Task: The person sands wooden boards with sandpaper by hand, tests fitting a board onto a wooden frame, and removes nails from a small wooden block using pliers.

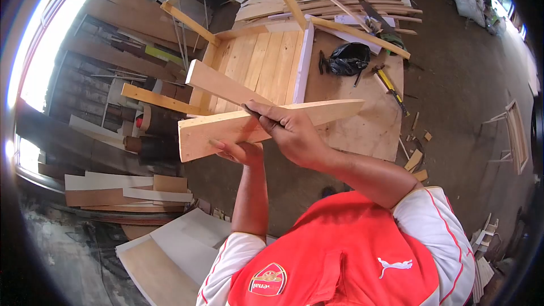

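Note:
A long pale wooden board (334,111) is held up in front of me, tilted slightly, with a narrow end at the right. My left hand (241,152) grips its lower edge near the wide left end, thumb on the face. My right hand (289,130) is closed over the middle of the board and a second wooden piece (218,82), which slants up to the left behind it. Beyond both pieces lies a wooden frame (258,59) with slats and legs, partly hidden by the boards.
A plywood sheet (368,130) bears a black plastic bag (348,58) and a yellow-and-black tool (390,86). Stacked planks (334,5) lie at the back. Cut panels (122,197) are piled at the left, and large sheets (175,258) lie below them. Wood scraps (413,160) are on the floor at right.

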`<state>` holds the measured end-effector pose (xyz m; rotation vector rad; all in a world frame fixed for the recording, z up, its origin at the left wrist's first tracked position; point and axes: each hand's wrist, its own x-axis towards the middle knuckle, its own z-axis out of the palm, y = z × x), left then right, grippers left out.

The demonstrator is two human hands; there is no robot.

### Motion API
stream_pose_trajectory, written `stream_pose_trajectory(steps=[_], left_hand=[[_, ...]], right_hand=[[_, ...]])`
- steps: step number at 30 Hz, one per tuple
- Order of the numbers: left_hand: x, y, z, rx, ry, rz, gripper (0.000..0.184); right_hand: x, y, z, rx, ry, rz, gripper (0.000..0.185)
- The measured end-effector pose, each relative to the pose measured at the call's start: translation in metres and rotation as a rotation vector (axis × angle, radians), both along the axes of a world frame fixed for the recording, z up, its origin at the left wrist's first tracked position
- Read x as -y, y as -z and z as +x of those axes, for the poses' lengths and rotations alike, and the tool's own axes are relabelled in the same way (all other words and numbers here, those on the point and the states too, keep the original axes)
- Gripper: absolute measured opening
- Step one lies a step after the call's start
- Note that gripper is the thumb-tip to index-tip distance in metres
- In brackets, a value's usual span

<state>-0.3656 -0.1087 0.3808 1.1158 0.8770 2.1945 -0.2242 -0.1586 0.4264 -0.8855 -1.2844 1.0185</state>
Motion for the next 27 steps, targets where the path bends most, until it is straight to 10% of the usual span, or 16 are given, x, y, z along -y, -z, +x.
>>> stream_pose_trajectory(steps=[7,11,19,23,27], left_hand=[[-0.006,0.023,-0.016,0.031,0.002,0.110,0.071],[-0.017,0.078,-0.042,-0.067,-0.048,-0.193,0.070],[-0.004,0.023,-0.013,-0.011,-0.020,0.055,0.075],[-0.004,0.019,-0.015,0.091,0.571,0.164,0.076],[0.000,-0.024,0.012,-0.073,0.527,0.212,0.097]], right_hand=[[0.021,0.030,0.012,0.125,0.154,-0.221,0.034],[0.015,-0.008,-0.027,0.012,0.055,0.085,0.034],[0.006,0.056,0.007,0.134,0.195,-0.149,0.034],[0.011,0.023,-0.024,0.020,0.224,0.095,0.035],[-0.013,0.072,-0.008,-0.076,0.250,-0.035,0.034]])
